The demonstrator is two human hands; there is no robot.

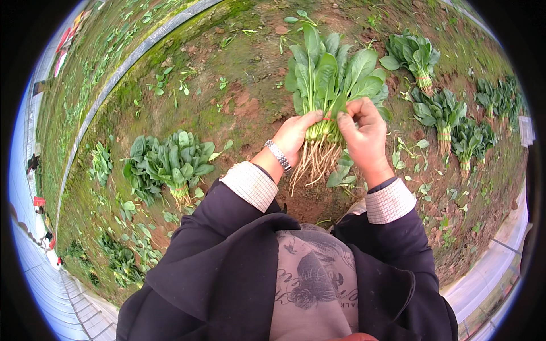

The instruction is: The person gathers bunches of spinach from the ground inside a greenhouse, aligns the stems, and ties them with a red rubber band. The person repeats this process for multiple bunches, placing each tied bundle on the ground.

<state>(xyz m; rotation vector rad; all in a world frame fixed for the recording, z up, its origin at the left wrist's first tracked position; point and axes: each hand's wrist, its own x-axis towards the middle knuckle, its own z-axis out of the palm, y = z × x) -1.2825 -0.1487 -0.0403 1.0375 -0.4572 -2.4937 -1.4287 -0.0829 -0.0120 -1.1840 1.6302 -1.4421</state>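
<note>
A bunch of spinach with long pale roots is held up in front of me, leaves pointing away and roots towards my body. My left hand, with a metal watch at the wrist, grips the bunch around its stems from the left. A thin red tie crosses the stems between my two thumbs. My right hand is at the bunch's right side, thumb and forefinger pinching a leaf near the tie. The far side of the stems is hidden.
Tied spinach bunches stand on the soil to the right, including one bunch and another. More bunches are at the left. Loose leaves lie near my feet. A grey pipe or hose curves along the left; plastic sheeting edges the lower right.
</note>
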